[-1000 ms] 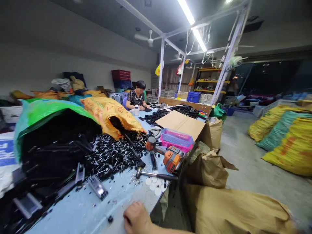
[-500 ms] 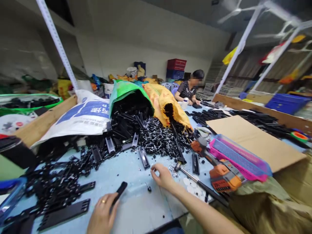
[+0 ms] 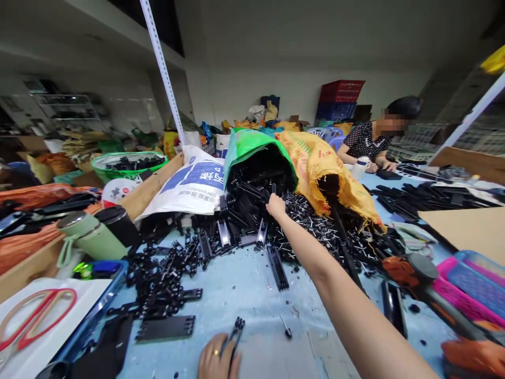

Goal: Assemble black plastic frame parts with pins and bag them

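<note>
At the bottom edge, my left hand (image 3: 216,360), with a ring on one finger, is closed around a narrow black plastic part (image 3: 238,327) that sticks up past the fingers. My right hand (image 3: 278,207) reaches far forward to the mouth of a green sack (image 3: 252,138). Its fingers are pinched at a dark upright plastic piece (image 3: 273,188) among the heap of long black parts (image 3: 246,202). Beside that hand lies a pile of black-headed pins (image 3: 311,223). A single pin (image 3: 287,329) rests on the table between my hands.
A white sack (image 3: 193,184) and a yellow sack (image 3: 311,158) flank the green one. Small black parts (image 3: 165,279) cover the left. A cordless tool (image 3: 426,273) and pink basket (image 3: 444,273) stand right. Red-handled scissors (image 3: 39,316) lie far left. Another person (image 3: 366,139) works across the table.
My right hand has moved from the near table forward to the green sack's heap, where it grips a piece. My view has turned left. The left hand still holds its black part.
</note>
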Tool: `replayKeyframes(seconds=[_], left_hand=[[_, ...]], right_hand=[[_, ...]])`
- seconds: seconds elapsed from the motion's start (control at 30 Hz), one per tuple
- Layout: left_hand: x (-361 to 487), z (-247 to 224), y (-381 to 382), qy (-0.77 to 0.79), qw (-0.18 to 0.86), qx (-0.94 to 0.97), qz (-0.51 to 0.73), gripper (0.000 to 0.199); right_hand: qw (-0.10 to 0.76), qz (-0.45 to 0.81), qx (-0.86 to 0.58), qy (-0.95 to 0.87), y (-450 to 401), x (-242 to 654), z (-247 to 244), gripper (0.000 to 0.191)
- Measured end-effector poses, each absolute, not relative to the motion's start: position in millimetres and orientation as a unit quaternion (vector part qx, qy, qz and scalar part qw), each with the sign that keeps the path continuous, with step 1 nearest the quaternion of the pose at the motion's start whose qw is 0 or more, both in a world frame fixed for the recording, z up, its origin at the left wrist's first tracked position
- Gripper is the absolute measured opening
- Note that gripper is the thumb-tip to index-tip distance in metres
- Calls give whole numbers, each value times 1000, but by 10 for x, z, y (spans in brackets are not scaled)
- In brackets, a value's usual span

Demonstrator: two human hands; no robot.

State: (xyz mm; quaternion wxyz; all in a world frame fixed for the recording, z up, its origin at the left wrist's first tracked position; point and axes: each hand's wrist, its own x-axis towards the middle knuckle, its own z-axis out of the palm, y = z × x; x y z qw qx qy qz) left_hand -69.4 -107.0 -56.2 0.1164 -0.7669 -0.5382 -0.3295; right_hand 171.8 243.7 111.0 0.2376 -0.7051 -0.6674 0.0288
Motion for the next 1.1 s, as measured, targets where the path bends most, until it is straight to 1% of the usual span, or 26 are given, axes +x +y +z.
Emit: replayKeyframes(seconds=[0.1,0.17,0.27,0.3,0.33,0.4,0.47,0.5,0.57,0.63,0.7,0.77,0.83,0.9,0.93,1.0,1.1], left_hand=[[-646,-406,-1116,-563,92,-754,-327,34],[-595,-283,-1117,-588,69,-753,-286,37],[-526,-158,-1071,-623,27,-753,-207,31],[-517,-143,-1052,-631,13,-751,-193,29],[-516,-141,-1034,-637,-1,-747,-190,27],[-536,-164,-1006,-641,-32,-736,-216,26],[-567,-183,-990,-634,-76,-722,-266,27],[-577,-176,-986,-625,-104,-717,-291,28],[-568,-109,-983,-598,-168,-712,-328,29],[-510,23,-993,-578,-235,-702,-343,27],[-413,180,-1019,-570,-299,-680,-351,26],[-296,309,-1057,-563,-364,-646,-365,31],[-182,382,-1095,-543,-427,-614,-381,40],[-90,406,-1122,-524,-466,-592,-397,44],[-58,407,-1132,-520,-466,-589,-407,44],[-26,411,-1146,-521,-430,-602,-427,42],[-31,442,-1171,-519,-376,-641,-421,38]], right_hand=[[246,40,-693,-676,2371,1722,1150,28],[252,39,-680,-688,2159,1729,1183,30],[268,32,-623,-734,1378,1673,1087,34],[279,37,-562,-778,988,1642,995,37],[261,53,-498,-825,560,1613,876,40],[160,78,-411,-894,-280,1591,595,53],[73,88,-361,-925,-871,1639,353,54],[50,88,-355,-929,-1019,1690,278,53],[44,73,-429,-899,-1031,1826,235,48],[85,69,-534,-838,-834,1959,296,48],[158,135,-571,-794,-671,2019,381,51],[236,282,-536,-760,-677,1968,422,52],[297,452,-488,-685,-823,1837,396,52],[348,563,-457,-594,-994,1697,330,52],[372,587,-448,-563,-1058,1648,300,53],[403,586,-437,-550,-1123,1617,268,53],[393,536,-430,-610,-1114,1707,308,49]])
